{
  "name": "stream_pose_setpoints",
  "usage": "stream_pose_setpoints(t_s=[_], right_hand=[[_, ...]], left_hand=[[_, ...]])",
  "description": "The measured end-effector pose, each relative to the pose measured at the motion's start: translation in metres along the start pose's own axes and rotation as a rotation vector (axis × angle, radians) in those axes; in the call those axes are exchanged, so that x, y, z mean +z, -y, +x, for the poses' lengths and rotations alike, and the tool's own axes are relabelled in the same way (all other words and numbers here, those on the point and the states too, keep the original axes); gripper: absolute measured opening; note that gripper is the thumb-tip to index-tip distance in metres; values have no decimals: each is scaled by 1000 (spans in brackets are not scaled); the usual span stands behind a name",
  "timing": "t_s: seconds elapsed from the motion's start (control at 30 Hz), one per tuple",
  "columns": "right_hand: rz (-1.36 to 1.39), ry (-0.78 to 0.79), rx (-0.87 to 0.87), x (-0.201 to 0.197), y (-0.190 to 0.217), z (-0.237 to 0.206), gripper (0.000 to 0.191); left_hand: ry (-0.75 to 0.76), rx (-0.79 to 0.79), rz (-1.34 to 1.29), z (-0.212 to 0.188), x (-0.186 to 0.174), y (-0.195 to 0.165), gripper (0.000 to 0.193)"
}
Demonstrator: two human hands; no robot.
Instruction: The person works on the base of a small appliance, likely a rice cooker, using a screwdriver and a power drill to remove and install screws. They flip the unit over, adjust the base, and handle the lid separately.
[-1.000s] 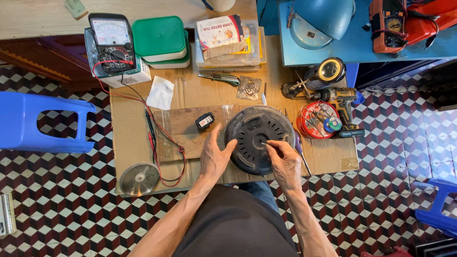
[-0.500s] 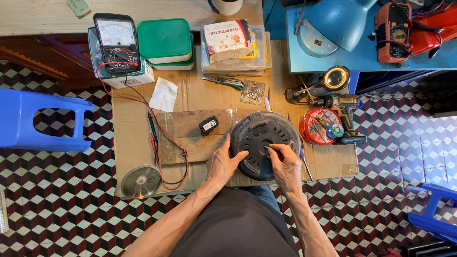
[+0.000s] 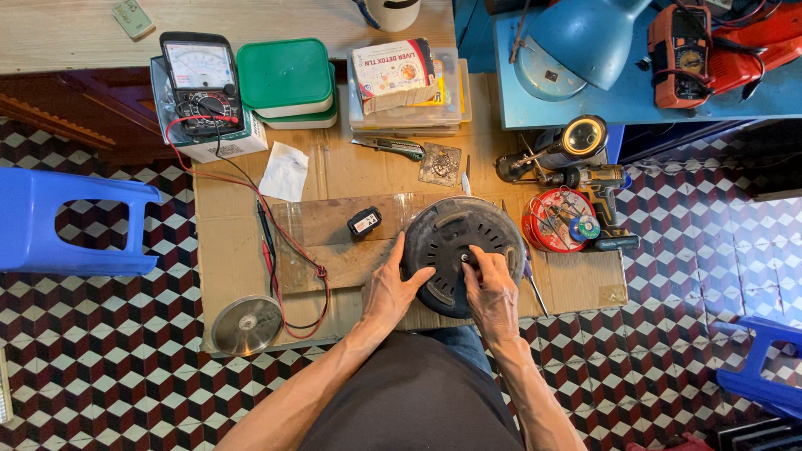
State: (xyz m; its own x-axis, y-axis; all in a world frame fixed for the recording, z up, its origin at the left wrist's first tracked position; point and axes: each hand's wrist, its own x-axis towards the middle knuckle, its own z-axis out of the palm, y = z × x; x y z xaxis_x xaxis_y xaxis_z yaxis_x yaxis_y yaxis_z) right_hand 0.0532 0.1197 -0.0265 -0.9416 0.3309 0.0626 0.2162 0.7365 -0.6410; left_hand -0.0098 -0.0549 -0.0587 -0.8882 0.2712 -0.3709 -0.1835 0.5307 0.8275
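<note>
Both of my hands are on the round black slotted cover (image 3: 455, 250), which lies on a brown wooden board (image 3: 334, 242) atop the cardboard sheet (image 3: 234, 225) spread over the patterned floor. My left hand (image 3: 393, 288) cups the cover's left rim, fingers spread along the edge and thumb laid on its top. My right hand (image 3: 493, 292) rests on the cover's lower right part, fingers curled narrow and pinched at a small point near the centre hub; I cannot tell whether anything is held between the fingertips.

Just left of the cover, on the board, sits a small black rectangular part (image 3: 364, 222). Red and black test leads (image 3: 276, 242) trail across the cardboard from an analogue multimeter (image 3: 200, 83) propped on a white box at the far left corner. A shiny metal disc (image 3: 246, 324) lies at the near left corner of the cardboard, and a white scrap of paper (image 3: 285, 171) lies near the meter. Beyond the cover I see a utility knife (image 3: 388, 147), a stack of green-lidded containers (image 3: 286, 77) and clear plastic cases (image 3: 409, 108) with a printed carton on top.

To the right of the cover stands a red round tin (image 3: 558, 221) of small parts, a screwdriver (image 3: 531, 280) just beside the rim, and a cordless drill (image 3: 597, 179) behind the tin. Farther out are a blue desk lamp (image 3: 585, 38), an orange meter (image 3: 681, 54) and a blue plastic stool (image 3: 71, 221) at left.
</note>
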Motion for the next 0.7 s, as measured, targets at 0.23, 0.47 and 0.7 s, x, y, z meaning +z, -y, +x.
stream_pose_setpoints(t_s=[0.23, 0.47, 0.7], right_hand=[[-2, 20, -22, -6, 1, 4, 24], [-27, -5, -83, -6, 2, 5, 14], [-38, -15, -67, -5, 3, 6, 13]], left_hand=[[46, -33, -76, 2, -1, 1, 96], [55, -100, 2, 2, 0, 4, 96], [20, -55, -71, 3, 2, 6, 97]])
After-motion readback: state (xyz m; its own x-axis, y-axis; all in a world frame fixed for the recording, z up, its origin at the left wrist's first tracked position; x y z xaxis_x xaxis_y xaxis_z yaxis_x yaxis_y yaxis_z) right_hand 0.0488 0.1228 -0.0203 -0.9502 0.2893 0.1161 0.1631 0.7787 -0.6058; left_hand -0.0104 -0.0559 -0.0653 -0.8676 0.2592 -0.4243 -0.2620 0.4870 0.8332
